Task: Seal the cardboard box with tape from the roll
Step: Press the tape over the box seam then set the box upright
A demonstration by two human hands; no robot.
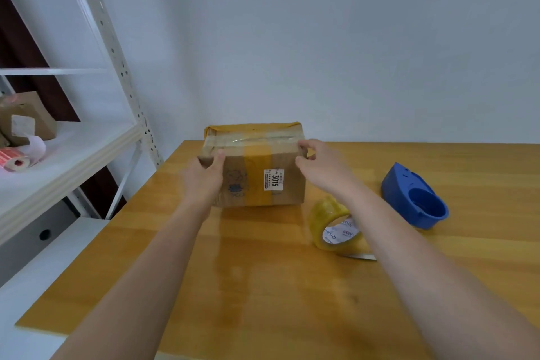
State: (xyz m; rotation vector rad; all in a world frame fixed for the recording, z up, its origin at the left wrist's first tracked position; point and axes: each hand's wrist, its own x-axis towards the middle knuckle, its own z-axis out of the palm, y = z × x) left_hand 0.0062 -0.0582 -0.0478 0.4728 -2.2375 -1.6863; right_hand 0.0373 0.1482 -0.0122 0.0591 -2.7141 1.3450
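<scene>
A brown cardboard box (257, 166) stands on the wooden table (263, 286) near its far edge, with yellowish and clear tape across its top and front and a white label reading 3015. My left hand (204, 175) grips the box's left upper corner, thumb on the front face. Over the right upper corner curl the fingers of my right hand (318, 166). A yellow-tinted tape roll (336, 225) stands on edge on the table just right of the box, partly behind my right forearm.
A blue plastic tape dispenser (415, 196) lies to the right of the roll. A white metal shelf rack (87, 137) stands at the left with a small cardboard box (26, 117) and a red-and-white paper roll (17, 159). Behind the table is a bare wall.
</scene>
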